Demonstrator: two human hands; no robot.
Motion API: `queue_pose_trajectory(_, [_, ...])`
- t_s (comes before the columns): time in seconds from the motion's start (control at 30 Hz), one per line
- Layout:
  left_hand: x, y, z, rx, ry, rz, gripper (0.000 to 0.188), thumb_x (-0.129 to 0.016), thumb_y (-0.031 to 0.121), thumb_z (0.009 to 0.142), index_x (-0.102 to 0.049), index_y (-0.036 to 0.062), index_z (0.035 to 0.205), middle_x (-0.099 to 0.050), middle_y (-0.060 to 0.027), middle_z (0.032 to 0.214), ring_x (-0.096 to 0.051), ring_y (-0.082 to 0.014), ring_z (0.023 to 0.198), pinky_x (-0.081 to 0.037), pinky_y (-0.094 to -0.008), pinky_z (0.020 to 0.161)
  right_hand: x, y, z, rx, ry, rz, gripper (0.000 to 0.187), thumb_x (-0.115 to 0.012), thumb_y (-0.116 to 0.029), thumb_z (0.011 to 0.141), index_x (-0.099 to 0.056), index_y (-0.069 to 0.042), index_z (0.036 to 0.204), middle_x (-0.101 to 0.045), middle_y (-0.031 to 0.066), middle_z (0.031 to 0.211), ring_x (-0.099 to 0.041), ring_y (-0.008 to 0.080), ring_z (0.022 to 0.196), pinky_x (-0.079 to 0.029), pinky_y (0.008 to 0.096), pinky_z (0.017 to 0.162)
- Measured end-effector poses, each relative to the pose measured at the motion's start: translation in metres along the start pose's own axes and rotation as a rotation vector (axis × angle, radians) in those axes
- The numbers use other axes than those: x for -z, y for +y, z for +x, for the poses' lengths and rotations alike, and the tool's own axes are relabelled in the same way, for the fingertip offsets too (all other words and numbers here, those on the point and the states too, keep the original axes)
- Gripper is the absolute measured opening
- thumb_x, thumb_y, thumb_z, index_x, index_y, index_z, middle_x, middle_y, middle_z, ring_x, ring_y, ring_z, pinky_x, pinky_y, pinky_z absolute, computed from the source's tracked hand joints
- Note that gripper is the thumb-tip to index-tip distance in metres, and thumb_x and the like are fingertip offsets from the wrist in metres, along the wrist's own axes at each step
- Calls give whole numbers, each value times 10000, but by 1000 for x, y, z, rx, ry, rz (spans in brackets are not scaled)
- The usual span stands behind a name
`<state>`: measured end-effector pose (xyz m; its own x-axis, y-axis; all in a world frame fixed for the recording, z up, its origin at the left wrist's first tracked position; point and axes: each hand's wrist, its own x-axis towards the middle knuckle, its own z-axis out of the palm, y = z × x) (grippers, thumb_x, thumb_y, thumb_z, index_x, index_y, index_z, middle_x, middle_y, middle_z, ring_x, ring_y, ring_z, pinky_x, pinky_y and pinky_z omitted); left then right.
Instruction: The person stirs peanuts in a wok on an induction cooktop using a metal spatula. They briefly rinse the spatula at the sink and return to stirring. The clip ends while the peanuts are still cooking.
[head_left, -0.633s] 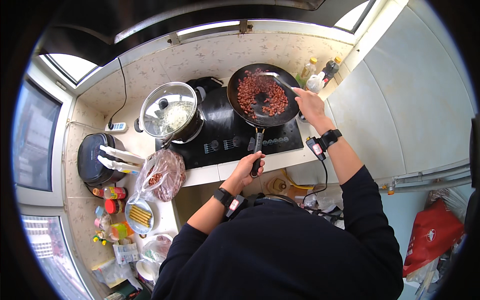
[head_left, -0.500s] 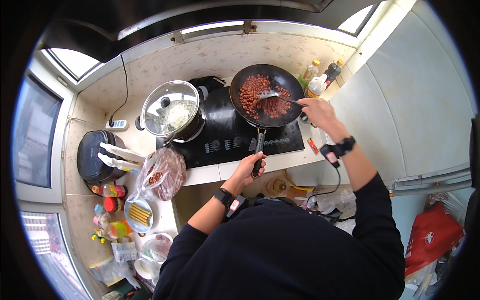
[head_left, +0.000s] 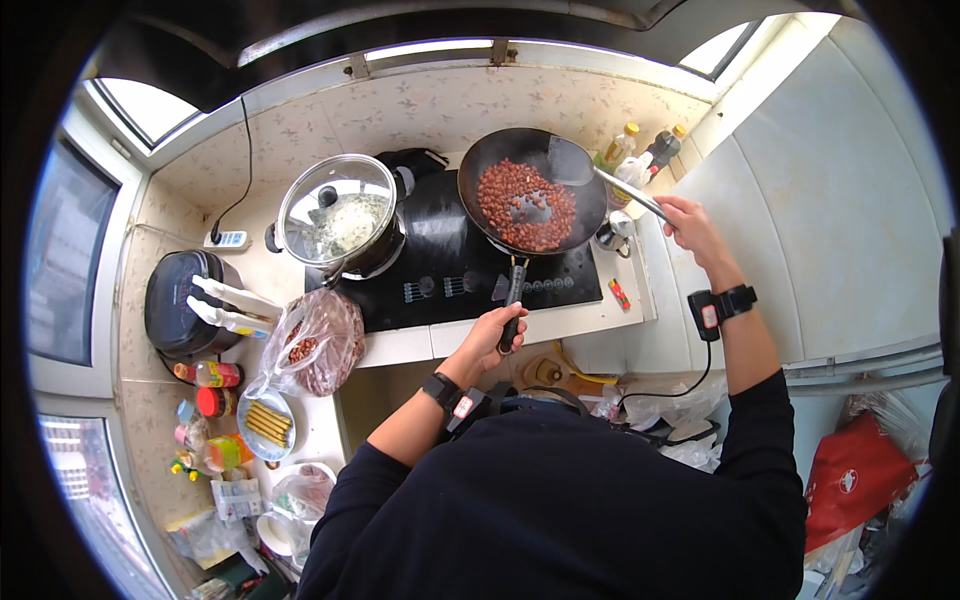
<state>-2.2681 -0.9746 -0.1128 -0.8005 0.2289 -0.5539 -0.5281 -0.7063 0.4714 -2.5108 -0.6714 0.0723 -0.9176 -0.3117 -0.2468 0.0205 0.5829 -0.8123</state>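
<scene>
1. Fingers of the left hand point(head_left: 492, 333) are wrapped around the black handle point(head_left: 514, 295) of the wok point(head_left: 587, 205), which points back toward the person.
2. Fingers of the right hand point(head_left: 697, 230) grip the end of the spatula point(head_left: 632, 190); its flat, blurred blade lies over the wok's far right wall, and whether it touches the metal I cannot tell.
3. Reddish-brown nuts point(head_left: 540, 233) form an uneven ring in the wok, at the right of the black cooktop point(head_left: 440, 235). Pale control markings point(head_left: 440, 288) run along the cooktop's front edge, too small to read.
4. On the cooktop's left sits a pot point(head_left: 385, 262) under a glass lid point(head_left: 318, 220) with a dark knob.
5. Each wrist wears a black band; the device beside each carries a small white-and-red label point(head_left: 710, 316), its writing illegible.
6. Along the left counter point(head_left: 390, 349) rest a clear plastic bag point(head_left: 335, 355) of similar nuts, a plate point(head_left: 285, 450) of yellow sticks and a bottle point(head_left: 220, 374) with a red and yellow label.
7. Yellow-capped bottles point(head_left: 620, 148) stand behind the wok's right side.
8. Low at the right, a red bag point(head_left: 840, 505) bears a round white emblem point(head_left: 848, 481).
</scene>
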Motion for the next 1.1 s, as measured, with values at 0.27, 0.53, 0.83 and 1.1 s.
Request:
queue_pose_trajectory(0.27, [4,-2,3,-12,-28,10,257,-583,309,1065,-590,53,1084,-606,-17,774,-576,-123,586,-466,-253,513,5,-62,46,31,-101,-906,314,-616,-279,920,-690,-17,765,-638,62,599,-552,147,459,-465,332,505])
queue_pose_trajectory(0.53, [3,-3,2,-14,-30,-7,254,-590,306,1061,-591,53,1081,-605,-16,773,-570,-123,580,-459,-256,513,-53,-68,73,177,-338,-581,267,-693,-249,853,-733,15,832,-650,76,610,-596,150,512,-494,329,532])
queue_pose_trajectory(0.83, [3,-2,1,-31,-30,27,266,-551,300,1080,-577,39,1123,-608,-27,788,-566,-117,593,-454,-248,518,3,-66,79,195,-250,-885,217,-642,-203,861,-760,-23,887,-681,115,659,-685,208,572,-547,343,614])
queue_pose_trajectory(1.1, [2,0,1,-19,-24,45,266,-557,300,1076,-576,39,1124,-608,-26,787,-569,-119,593,-454,-248,517,-62,-38,98,286,-22,-703,208,-691,-212,854,-783,-110,1010,-749,126,836,-741,266,790,-576,385,726])
